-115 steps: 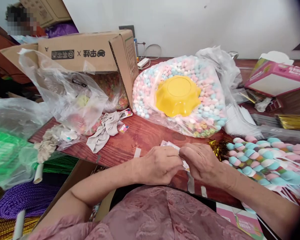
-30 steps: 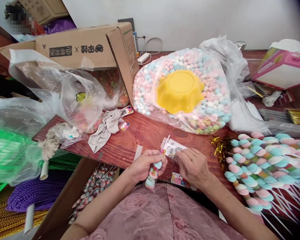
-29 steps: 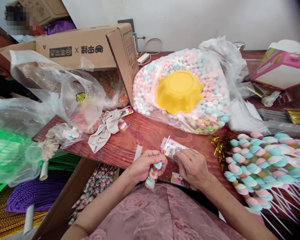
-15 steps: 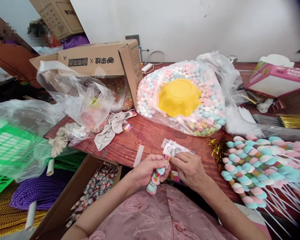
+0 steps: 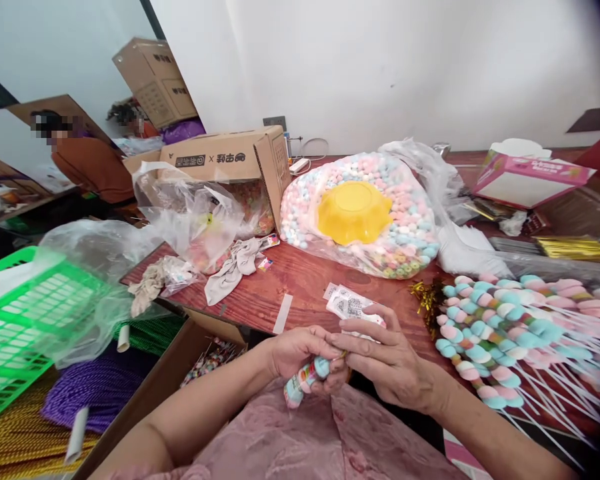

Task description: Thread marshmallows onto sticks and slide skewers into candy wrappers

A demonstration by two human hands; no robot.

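My left hand (image 5: 305, 357) is closed round a wrapped marshmallow stick (image 5: 305, 381) with blue, pink and rainbow pieces in a printed clear bag. It is held tilted, its lower end toward my lap. At the upper end of the bag, the fingers of my right hand (image 5: 390, 357) meet those of my left and pinch there; the exact spot is hidden behind them. Small white cards with printed codes (image 5: 349, 303) lie on the table just beyond my right fingers. To the right lies a pile of unwrapped marshmallow sticks (image 5: 495, 333) beside gold tinsel ties (image 5: 424, 300).
A yellow bowl (image 5: 355, 210) lies upside down on a big bag of marshmallows (image 5: 305, 187). A cardboard box (image 5: 275, 163), gloves (image 5: 235, 267) and a green basket (image 5: 25, 320) are to the left. A carton (image 5: 205, 327) of wrapped sticks stands below the table edge. A co-worker (image 5: 93, 167) sits far left.
The view has turned left and up. My right hand has come from beside the coded cards, fingers now stretched over the bag's end. The wrapped stick is tilted more to the left.
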